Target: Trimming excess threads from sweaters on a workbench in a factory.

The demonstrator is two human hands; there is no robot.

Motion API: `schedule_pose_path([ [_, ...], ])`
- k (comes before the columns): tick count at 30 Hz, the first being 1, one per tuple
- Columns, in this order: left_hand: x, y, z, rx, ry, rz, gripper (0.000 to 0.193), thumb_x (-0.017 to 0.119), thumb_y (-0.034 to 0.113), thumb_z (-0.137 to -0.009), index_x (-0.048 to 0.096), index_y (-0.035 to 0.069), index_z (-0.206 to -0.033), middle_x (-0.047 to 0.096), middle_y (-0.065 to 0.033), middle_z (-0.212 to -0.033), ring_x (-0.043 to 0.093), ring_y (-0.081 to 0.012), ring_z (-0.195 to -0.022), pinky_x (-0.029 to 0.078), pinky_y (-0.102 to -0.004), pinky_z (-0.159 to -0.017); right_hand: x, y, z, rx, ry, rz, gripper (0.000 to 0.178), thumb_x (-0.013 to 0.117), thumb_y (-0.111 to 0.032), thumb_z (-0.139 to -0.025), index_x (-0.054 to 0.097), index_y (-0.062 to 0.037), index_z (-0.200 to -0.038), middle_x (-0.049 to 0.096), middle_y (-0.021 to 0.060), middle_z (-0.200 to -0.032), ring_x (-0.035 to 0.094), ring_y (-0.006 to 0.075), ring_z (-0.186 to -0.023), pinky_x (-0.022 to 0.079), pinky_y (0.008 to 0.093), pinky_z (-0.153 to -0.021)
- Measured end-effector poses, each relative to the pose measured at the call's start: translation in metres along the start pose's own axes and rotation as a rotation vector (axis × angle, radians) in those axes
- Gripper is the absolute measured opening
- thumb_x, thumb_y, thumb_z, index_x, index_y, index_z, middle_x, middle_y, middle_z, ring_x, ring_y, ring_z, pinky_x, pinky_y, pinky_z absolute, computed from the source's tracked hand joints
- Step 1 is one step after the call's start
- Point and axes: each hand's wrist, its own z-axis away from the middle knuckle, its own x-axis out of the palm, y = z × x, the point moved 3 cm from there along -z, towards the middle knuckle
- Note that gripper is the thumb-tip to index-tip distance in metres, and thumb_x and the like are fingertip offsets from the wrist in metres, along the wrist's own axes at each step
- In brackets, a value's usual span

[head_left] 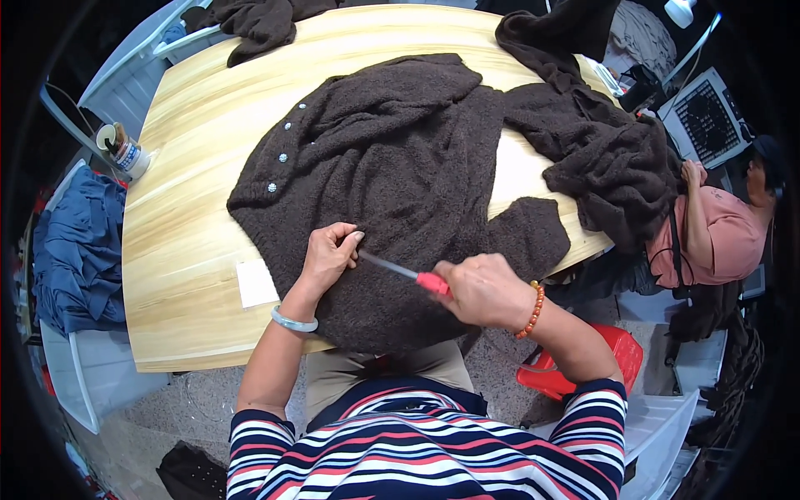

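Note:
A dark brown knitted cardigan (pixel 392 167) with several shiny buttons along one edge is spread in front of me. My right hand (pixel 486 287) is wrapped round a slim tool with a red handle (pixel 432 283) and a straight greyish shaft (pixel 388 265); I cannot tell its exact kind. The shaft points left, and its tip comes up to the fingers of my left hand (pixel 328 254). Thumb and forefinger of that hand are pinched together just over the knit. Whatever lies between them is too small to make out.
The cardigan rests on a wooden table (pixel 187 167) with a white paper slip (pixel 257 284). More brown knitwear (pixel 617 158) hangs over the right side, near a person in pink (pixel 725 229). Left stand a tub of tools (pixel 125 154) and blue garments (pixel 82 250). A red stool (pixel 612 354) is lower right.

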Motion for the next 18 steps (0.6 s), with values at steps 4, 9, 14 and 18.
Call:
schedule_pose_path([
  [4,0.003,0.0,-0.001,-0.019,0.019,0.087,0.017,0.059,0.014,-0.098,0.068,0.0,-0.095,0.06,0.0005,-0.063,0.054,-0.0049,-0.051,0.046,-0.0191,-0.049,-0.004,-0.001,0.001,0.048,0.081,0.048,0.023,0.062,-0.024,-0.087,0.062,-0.0008,-0.084,0.064,0.0199,-0.064,0.067,0.0361,-0.063,0.053,0.046,-0.058],
  [9,0.009,-0.001,0.002,0.102,0.072,-0.03,0.019,0.058,0.015,-0.098,0.066,-0.002,-0.098,0.063,-0.003,-0.074,0.058,-0.0071,-0.057,0.049,-0.0226,-0.053,0.002,0.006,0.0,0.109,0.07,-0.04,0.026,0.062,-0.03,-0.091,0.062,-0.0046,-0.1,0.064,0.0196,-0.066,0.066,0.0389,-0.067,0.051,0.0474,-0.062],
  [14,0.025,0.027,0.023,0.722,0.221,-0.651,0.023,0.066,0.003,-0.085,0.064,-0.002,-0.107,0.061,-0.0145,-0.115,0.064,-0.0291,-0.098,0.052,-0.0352,-0.084,-0.003,0.018,0.016,0.189,0.099,0.001,0.026,0.063,-0.03,-0.092,0.062,-0.0065,-0.101,0.064,0.0189,-0.068,0.066,0.038,-0.068,0.05,0.0469,-0.061],
  [18,0.018,0.017,0.012,0.64,0.117,-0.515,0.021,0.064,-0.001,-0.084,0.068,0.0,-0.104,0.066,-0.0149,-0.111,0.063,-0.032,-0.104,0.05,-0.0376,-0.092,-0.012,-0.002,0.032,0.098,-0.09,-0.006,0.026,0.064,-0.029,-0.088,0.064,-0.0037,-0.09,0.065,0.0203,-0.067,0.067,0.0383,-0.068,0.052,0.048,-0.062],
])
